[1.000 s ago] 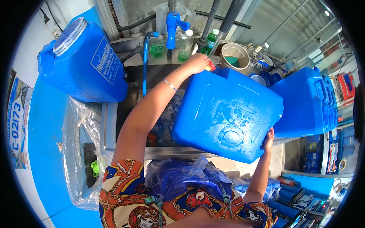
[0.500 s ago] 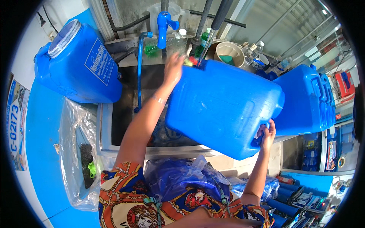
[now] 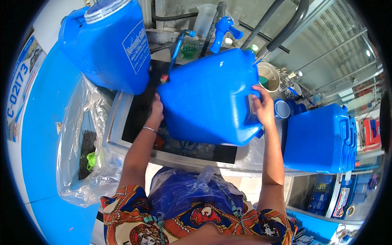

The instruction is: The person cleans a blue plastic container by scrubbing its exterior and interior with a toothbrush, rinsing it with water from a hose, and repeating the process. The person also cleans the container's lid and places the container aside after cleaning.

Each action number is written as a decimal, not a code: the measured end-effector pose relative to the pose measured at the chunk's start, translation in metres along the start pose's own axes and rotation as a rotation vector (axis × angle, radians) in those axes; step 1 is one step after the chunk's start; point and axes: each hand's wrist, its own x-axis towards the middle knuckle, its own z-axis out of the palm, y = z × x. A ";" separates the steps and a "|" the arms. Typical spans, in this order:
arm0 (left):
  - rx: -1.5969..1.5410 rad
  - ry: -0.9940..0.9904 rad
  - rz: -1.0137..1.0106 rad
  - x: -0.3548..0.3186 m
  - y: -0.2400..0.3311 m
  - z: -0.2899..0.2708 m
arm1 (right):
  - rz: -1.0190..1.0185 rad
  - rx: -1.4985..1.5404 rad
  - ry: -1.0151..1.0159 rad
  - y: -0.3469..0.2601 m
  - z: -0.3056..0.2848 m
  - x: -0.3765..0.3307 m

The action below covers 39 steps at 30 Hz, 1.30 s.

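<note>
A large blue water jug (image 3: 206, 98) lies tilted on its side above the dark sink basin (image 3: 132, 116), between my two hands. My right hand (image 3: 263, 107) is closed round its handle at the right end. At the left end, my left hand (image 3: 157, 109) presses against the jug's base edge, its fingertips partly hidden. Just beyond that hand, a small red and yellow thing (image 3: 164, 79) shows at the jug's upper left edge; its kind is unclear. Behind the jug stands a blue tap (image 3: 223, 33), with a thin blue pipe (image 3: 177, 51) to its left.
Another blue jug (image 3: 110, 49) with a white cap stands at the left. More blue jugs (image 3: 314, 139) stand in a row at the right. At the back are a beige bucket (image 3: 269, 73) and a dark hose (image 3: 286, 28). Clear plastic sheeting (image 3: 73, 159) hangs over the left side.
The jug has turned and shifted, its handle end rising toward the back. My left hand has come down and nearer along the jug; my right hand has moved up and left with the handle.
</note>
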 end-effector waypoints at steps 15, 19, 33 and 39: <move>1.229 -0.048 0.443 -0.108 0.187 0.072 | 0.353 0.595 -0.131 0.152 0.000 -0.042; 0.614 0.132 0.219 -0.021 0.074 0.019 | 0.382 0.871 -0.174 0.071 -0.039 -0.035; 1.122 0.588 0.592 0.145 -0.057 -0.015 | -0.026 -0.287 0.006 -0.053 0.101 -0.097; 1.004 -0.063 0.189 0.188 -0.002 -0.022 | 0.327 -0.224 0.024 0.013 0.127 -0.077</move>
